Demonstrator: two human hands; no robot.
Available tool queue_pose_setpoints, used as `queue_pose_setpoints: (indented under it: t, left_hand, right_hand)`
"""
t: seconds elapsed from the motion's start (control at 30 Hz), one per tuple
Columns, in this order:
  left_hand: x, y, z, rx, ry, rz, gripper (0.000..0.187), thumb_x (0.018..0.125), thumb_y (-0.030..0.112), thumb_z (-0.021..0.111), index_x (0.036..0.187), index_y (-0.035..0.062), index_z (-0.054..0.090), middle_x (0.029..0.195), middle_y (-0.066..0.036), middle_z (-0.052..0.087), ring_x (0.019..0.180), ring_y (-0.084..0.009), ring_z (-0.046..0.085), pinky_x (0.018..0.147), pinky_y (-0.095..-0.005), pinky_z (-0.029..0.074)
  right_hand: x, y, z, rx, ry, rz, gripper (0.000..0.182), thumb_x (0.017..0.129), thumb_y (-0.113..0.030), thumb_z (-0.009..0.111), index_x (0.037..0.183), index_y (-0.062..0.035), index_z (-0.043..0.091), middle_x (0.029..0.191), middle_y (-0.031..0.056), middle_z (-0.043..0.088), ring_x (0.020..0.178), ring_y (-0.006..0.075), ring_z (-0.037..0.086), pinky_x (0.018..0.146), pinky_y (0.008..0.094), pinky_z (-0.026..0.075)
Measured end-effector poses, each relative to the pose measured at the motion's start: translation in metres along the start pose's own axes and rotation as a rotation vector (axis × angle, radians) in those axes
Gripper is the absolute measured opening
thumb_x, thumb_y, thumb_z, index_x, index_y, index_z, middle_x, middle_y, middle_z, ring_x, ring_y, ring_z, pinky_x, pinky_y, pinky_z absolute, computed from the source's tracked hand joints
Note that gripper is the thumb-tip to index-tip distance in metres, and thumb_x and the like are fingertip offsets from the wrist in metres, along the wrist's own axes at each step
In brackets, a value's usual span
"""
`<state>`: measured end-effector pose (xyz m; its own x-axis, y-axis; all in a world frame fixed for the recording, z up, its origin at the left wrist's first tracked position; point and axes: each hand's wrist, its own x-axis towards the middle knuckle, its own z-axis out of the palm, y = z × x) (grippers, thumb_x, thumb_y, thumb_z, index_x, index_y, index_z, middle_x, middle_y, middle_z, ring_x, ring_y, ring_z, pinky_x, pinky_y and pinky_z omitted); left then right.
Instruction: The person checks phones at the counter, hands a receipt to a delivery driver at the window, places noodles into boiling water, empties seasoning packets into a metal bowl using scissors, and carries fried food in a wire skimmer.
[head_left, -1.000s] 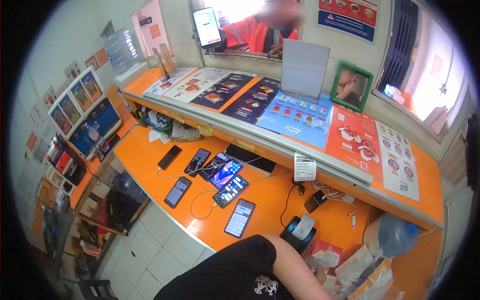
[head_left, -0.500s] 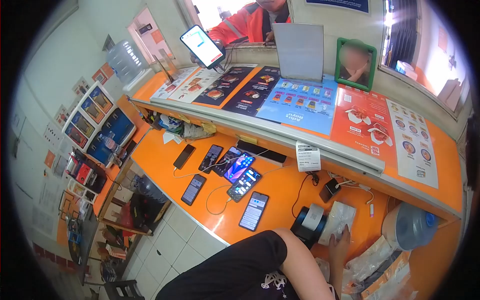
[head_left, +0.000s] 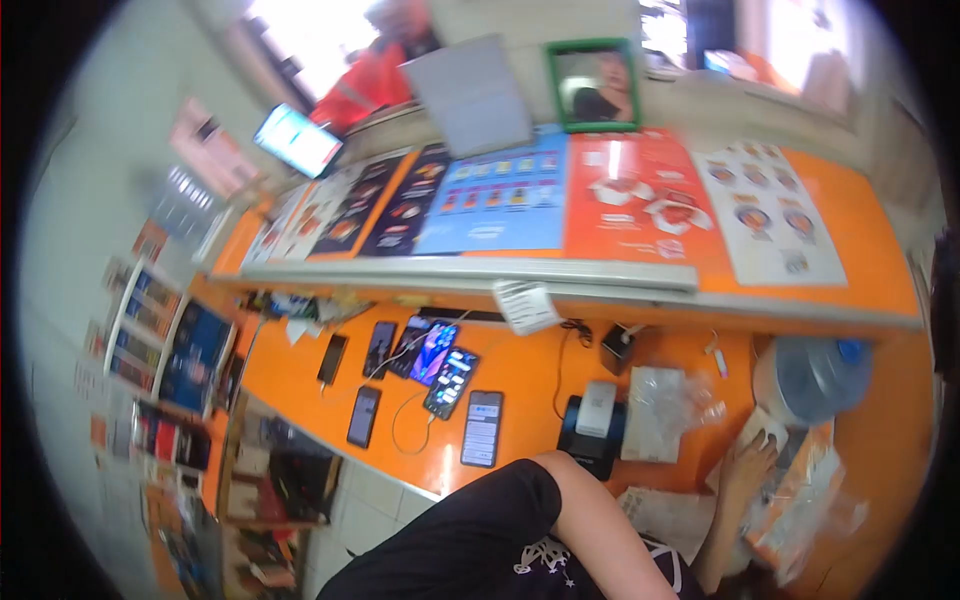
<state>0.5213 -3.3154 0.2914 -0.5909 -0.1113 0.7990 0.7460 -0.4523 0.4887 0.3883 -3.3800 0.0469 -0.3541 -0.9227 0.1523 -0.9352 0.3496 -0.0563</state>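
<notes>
My right hand [head_left: 748,468] reaches in at the lower right, over the orange desk. Its fingers are stretched out, and their tips touch a white packet [head_left: 762,428] beside the big clear water jug [head_left: 815,380]. A plastic-wrapped pack [head_left: 800,490] lies just right of the hand. Left of it is a white pack in clear plastic [head_left: 655,415], next to a small black printer [head_left: 592,440] with a strip of white paper [head_left: 597,408] on top. My left hand is out of view. My bent knee [head_left: 560,490] shows at the bottom.
Several phones lie on the desk, one with a lit chat-like screen [head_left: 482,428]; charging cables run among them. Above, a raised counter [head_left: 480,272] bears menu sheets, a grey panel [head_left: 472,95] and a green frame [head_left: 592,85]. Behind it, a person in red [head_left: 365,90] is near a lit phone [head_left: 298,142].
My right hand has left the plastic-wrapped white pack and moved right to the packet by the water jug. The view has turned right and is blurred.
</notes>
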Motion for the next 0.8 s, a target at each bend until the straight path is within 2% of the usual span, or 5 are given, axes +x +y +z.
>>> queue_pose_setpoints:
  t: [0.27,0.37,0.53,0.73,0.8]
  left_hand:
    - [0.001,-0.038,-0.008,-0.211,-0.029,-0.210,0.015,0.088,0.014,0.051,0.088,-0.0010,0.049,0.086,-0.012,0.053,0.083,-0.0255,0.053,0.073,-0.0355,0.043]
    - [0.004,-0.052,-0.006,-0.351,-0.098,-0.305,0.016,0.088,0.015,0.051,0.088,-0.0006,0.048,0.086,-0.012,0.052,0.084,-0.0257,0.052,0.074,-0.0361,0.043]
    - [0.002,-0.063,-0.021,-0.386,-0.216,-0.625,0.017,0.088,0.016,0.052,0.087,0.0003,0.047,0.087,-0.011,0.051,0.085,-0.0261,0.052,0.075,-0.0370,0.042]
    - [-0.103,-0.043,-0.135,1.362,0.846,-0.611,0.063,0.067,0.014,0.074,0.119,0.0003,0.042,0.114,-0.016,0.046,0.118,-0.0308,0.039,0.098,-0.0401,0.030]
    - [-0.131,-0.029,-0.152,1.810,0.790,-0.655,0.090,0.065,0.018,0.078,0.136,0.0042,0.025,0.126,-0.013,0.039,0.117,-0.0246,0.041,0.098,-0.0344,0.035]
  right_hand:
    - [-0.006,0.047,0.037,0.287,-0.283,0.323,0.101,0.061,-0.043,0.077,0.129,0.0138,0.028,0.130,0.0342,0.035,0.118,0.0450,0.040,0.097,0.0405,0.037]
    - [0.007,0.060,0.041,0.309,-0.282,0.353,0.059,0.061,-0.036,0.077,0.097,0.0042,0.053,0.087,0.0261,0.062,0.082,0.0417,0.061,0.071,0.0455,0.049]
    - [0.009,0.077,0.037,0.610,-0.163,0.140,0.035,0.066,-0.026,0.074,0.078,0.0031,0.059,0.081,0.0224,0.062,0.076,0.0366,0.062,0.066,0.0420,0.048]
    - [-0.041,0.051,-0.002,0.757,0.064,-0.014,0.023,0.061,-0.013,0.071,0.073,-0.0004,0.056,0.072,0.0145,0.057,0.069,0.0330,0.058,0.061,0.0407,0.045]
    - [-0.058,0.041,-0.004,0.748,0.177,-0.101,0.022,0.058,-0.010,0.069,0.071,-0.0013,0.055,0.069,0.0127,0.053,0.066,0.0316,0.056,0.059,0.0400,0.044]
